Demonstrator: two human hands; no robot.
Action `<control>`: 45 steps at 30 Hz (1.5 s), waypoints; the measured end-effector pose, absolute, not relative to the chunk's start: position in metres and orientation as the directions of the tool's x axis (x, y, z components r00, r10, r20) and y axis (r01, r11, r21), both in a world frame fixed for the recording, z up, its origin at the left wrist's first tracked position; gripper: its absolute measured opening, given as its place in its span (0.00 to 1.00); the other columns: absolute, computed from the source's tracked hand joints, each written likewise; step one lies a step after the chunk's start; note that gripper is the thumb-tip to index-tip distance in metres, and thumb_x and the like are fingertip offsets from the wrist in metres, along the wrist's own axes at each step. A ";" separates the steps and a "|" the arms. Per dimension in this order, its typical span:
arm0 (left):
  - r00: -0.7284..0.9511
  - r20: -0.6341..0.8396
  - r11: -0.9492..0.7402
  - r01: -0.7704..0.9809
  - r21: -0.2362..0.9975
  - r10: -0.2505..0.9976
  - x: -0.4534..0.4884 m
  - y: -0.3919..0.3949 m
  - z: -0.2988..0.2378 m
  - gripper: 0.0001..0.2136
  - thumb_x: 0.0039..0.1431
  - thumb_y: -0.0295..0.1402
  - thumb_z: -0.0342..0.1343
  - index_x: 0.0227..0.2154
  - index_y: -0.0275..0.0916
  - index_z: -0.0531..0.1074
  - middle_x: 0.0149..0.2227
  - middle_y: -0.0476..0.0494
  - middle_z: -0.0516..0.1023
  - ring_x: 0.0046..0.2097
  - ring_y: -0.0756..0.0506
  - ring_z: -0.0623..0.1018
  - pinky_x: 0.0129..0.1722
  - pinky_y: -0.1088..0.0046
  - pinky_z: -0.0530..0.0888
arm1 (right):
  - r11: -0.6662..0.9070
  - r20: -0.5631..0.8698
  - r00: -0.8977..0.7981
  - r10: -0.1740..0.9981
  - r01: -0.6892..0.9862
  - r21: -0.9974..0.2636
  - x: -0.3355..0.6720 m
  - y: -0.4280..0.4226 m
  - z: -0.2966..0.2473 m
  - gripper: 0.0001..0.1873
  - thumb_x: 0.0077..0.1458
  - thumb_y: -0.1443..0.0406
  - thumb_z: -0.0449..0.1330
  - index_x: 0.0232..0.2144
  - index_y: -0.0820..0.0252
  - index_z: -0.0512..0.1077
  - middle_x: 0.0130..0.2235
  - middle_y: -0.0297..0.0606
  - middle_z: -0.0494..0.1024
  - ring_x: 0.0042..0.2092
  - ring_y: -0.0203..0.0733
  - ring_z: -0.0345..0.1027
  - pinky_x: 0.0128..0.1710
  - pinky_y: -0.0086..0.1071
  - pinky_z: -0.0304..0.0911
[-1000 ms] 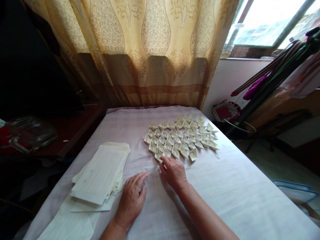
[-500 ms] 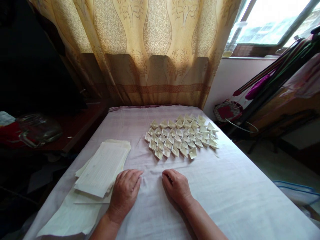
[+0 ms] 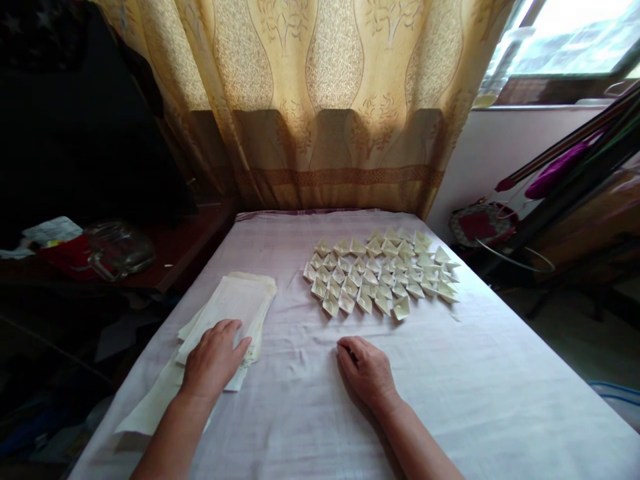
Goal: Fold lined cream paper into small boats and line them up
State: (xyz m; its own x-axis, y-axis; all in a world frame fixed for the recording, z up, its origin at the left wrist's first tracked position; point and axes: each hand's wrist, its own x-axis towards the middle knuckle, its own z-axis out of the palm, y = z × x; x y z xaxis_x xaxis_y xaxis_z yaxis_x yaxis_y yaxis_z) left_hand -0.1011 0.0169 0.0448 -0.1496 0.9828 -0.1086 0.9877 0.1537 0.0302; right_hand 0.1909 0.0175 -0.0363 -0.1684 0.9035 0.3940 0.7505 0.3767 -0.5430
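My left hand [image 3: 214, 355] lies over a stack of paper sheets [image 3: 245, 293] at the left of the bed-like surface. Its thumb is apart from the fingers, which rest on the top sheet. A longer loose sheet [image 3: 150, 407] sticks out under the left forearm. My right hand [image 3: 367, 368] rests on the white cloth [image 3: 300, 427], its fingers curled in, with nothing visible in them. Beyond it stand many small folded paper boats [image 3: 370, 280], set close together in rows. The two hands are well apart.
A yellow patterned curtain [image 3: 335, 160] hangs behind the far edge. At the left, a dark red table [image 3: 190, 240] holds a clear plastic-looking item [image 3: 120, 250]. To the right are a patterned bag [image 3: 480, 223] and a window [image 3: 585, 40].
My left hand has moved left from the cloth beside the paper stack onto its top sheet. The right hand keeps its curled pose. The view has turned slightly left.
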 end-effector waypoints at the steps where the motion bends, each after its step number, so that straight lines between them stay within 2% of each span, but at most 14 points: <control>1: -0.138 -0.118 0.144 0.988 0.048 0.983 -0.102 0.018 0.046 0.16 0.65 0.36 0.48 0.52 0.38 0.70 0.56 0.38 0.73 0.54 0.39 0.75 0.53 0.64 0.69 | 0.375 0.389 -0.170 0.905 0.752 -0.543 0.191 0.017 -0.036 0.12 0.61 0.65 0.51 0.31 0.57 0.74 0.30 0.36 0.78 0.32 0.39 0.73 0.34 0.28 0.60; 5: -0.113 -0.154 0.130 0.986 0.103 0.982 -0.109 0.021 0.053 0.15 0.66 0.35 0.47 0.51 0.39 0.72 0.53 0.39 0.77 0.52 0.41 0.77 0.50 0.67 0.70 | 0.363 0.367 -0.172 0.914 0.749 -0.554 0.191 0.017 -0.036 0.13 0.62 0.65 0.50 0.32 0.57 0.74 0.31 0.37 0.79 0.33 0.40 0.73 0.35 0.29 0.60; 10: -0.177 -0.191 0.184 0.983 0.019 0.966 -0.114 0.026 0.064 0.15 0.67 0.31 0.43 0.46 0.40 0.75 0.46 0.40 0.82 0.46 0.41 0.80 0.41 0.69 0.70 | 0.365 0.372 -0.166 0.913 0.740 -0.565 0.191 0.017 -0.039 0.13 0.62 0.64 0.50 0.32 0.57 0.74 0.32 0.37 0.79 0.34 0.40 0.73 0.35 0.29 0.61; 17: -0.212 -0.166 0.210 0.977 -0.025 0.963 -0.113 0.029 0.064 0.15 0.67 0.35 0.43 0.36 0.41 0.75 0.37 0.41 0.83 0.41 0.40 0.81 0.36 0.70 0.68 | 0.371 0.377 -0.174 0.910 0.746 -0.553 0.192 0.017 -0.039 0.12 0.62 0.64 0.51 0.32 0.58 0.73 0.31 0.37 0.79 0.33 0.40 0.73 0.35 0.29 0.61; 21: -0.221 -0.161 0.219 0.975 -0.033 0.962 -0.113 0.029 0.065 0.13 0.66 0.37 0.46 0.36 0.42 0.75 0.36 0.43 0.82 0.40 0.41 0.81 0.35 0.71 0.67 | 0.380 0.392 -0.172 0.904 0.746 -0.548 0.192 0.017 -0.039 0.12 0.62 0.64 0.51 0.32 0.58 0.74 0.31 0.37 0.79 0.33 0.40 0.74 0.35 0.29 0.61; 24: -0.236 -0.145 0.233 0.972 -0.036 0.961 -0.113 0.027 0.067 0.13 0.67 0.38 0.45 0.39 0.42 0.74 0.36 0.43 0.82 0.39 0.41 0.81 0.34 0.71 0.67 | 0.375 0.393 -0.167 0.904 0.748 -0.547 0.192 0.017 -0.039 0.13 0.62 0.64 0.51 0.32 0.57 0.74 0.32 0.37 0.79 0.33 0.40 0.74 0.35 0.29 0.62; 28: -0.247 -0.025 0.247 0.969 -0.009 0.969 -0.109 0.024 0.067 0.14 0.69 0.38 0.43 0.44 0.42 0.72 0.36 0.43 0.82 0.39 0.41 0.81 0.34 0.71 0.68 | 0.366 0.376 -0.168 0.911 0.748 -0.554 0.192 0.016 -0.039 0.13 0.62 0.63 0.51 0.32 0.57 0.74 0.32 0.37 0.79 0.34 0.40 0.74 0.35 0.29 0.63; 31: -0.123 0.081 0.119 0.992 0.051 0.989 -0.098 0.019 0.057 0.11 0.67 0.34 0.46 0.44 0.42 0.72 0.37 0.44 0.82 0.40 0.43 0.81 0.36 0.73 0.70 | 0.362 0.386 -0.149 0.911 0.738 -0.570 0.192 0.017 -0.042 0.13 0.62 0.63 0.51 0.34 0.57 0.75 0.33 0.38 0.80 0.34 0.40 0.74 0.36 0.30 0.64; 33: 0.047 0.155 -0.065 0.992 0.112 0.987 -0.086 0.015 0.043 0.10 0.64 0.29 0.48 0.41 0.42 0.73 0.38 0.45 0.82 0.40 0.44 0.80 0.38 0.73 0.72 | 0.345 0.410 -0.089 0.908 0.715 -0.609 0.192 0.017 -0.043 0.14 0.60 0.63 0.51 0.42 0.58 0.75 0.34 0.38 0.80 0.32 0.38 0.73 0.34 0.29 0.66; 35: 0.240 0.281 -0.291 0.944 0.154 0.929 -0.071 0.010 0.026 0.11 0.60 0.23 0.48 0.39 0.42 0.73 0.39 0.45 0.82 0.40 0.45 0.80 0.42 0.70 0.75 | 0.330 0.443 -0.015 0.897 0.689 -0.645 0.193 0.017 -0.044 0.19 0.59 0.64 0.52 0.52 0.58 0.70 0.38 0.39 0.79 0.31 0.37 0.72 0.34 0.30 0.68; 38: 0.403 0.446 -0.520 0.836 0.177 0.799 -0.050 0.003 0.002 0.15 0.58 0.19 0.47 0.42 0.41 0.72 0.40 0.43 0.82 0.44 0.44 0.81 0.50 0.63 0.75 | 0.395 0.507 -0.051 0.860 0.694 -0.601 0.199 0.013 -0.044 0.27 0.57 0.65 0.54 0.59 0.58 0.64 0.49 0.46 0.75 0.43 0.43 0.73 0.41 0.36 0.71; 41: 0.456 0.497 -0.614 0.759 0.215 0.738 -0.038 0.001 -0.015 0.17 0.58 0.18 0.46 0.45 0.41 0.71 0.43 0.43 0.82 0.49 0.44 0.79 0.56 0.58 0.73 | 0.493 0.548 -0.193 0.814 0.728 -0.477 0.209 0.007 -0.040 0.26 0.54 0.69 0.55 0.56 0.56 0.69 0.57 0.49 0.70 0.55 0.49 0.67 0.50 0.43 0.68; 45: 0.504 0.441 -0.651 0.700 0.295 0.742 -0.035 0.003 -0.024 0.18 0.58 0.18 0.46 0.46 0.41 0.70 0.45 0.43 0.81 0.54 0.44 0.77 0.60 0.54 0.68 | 0.566 0.544 -0.338 0.768 0.755 -0.330 0.220 -0.002 -0.031 0.19 0.50 0.73 0.56 0.41 0.53 0.77 0.56 0.44 0.72 0.56 0.50 0.65 0.51 0.45 0.63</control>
State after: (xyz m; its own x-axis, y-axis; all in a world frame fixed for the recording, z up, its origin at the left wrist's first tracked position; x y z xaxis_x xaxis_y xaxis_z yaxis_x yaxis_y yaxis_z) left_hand -0.0350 0.0028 -0.0242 0.5041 0.7424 0.4412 0.6999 -0.6505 0.2949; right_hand 0.2200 -0.0024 -0.0310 -0.3377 0.7683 0.5438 0.7554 0.5658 -0.3304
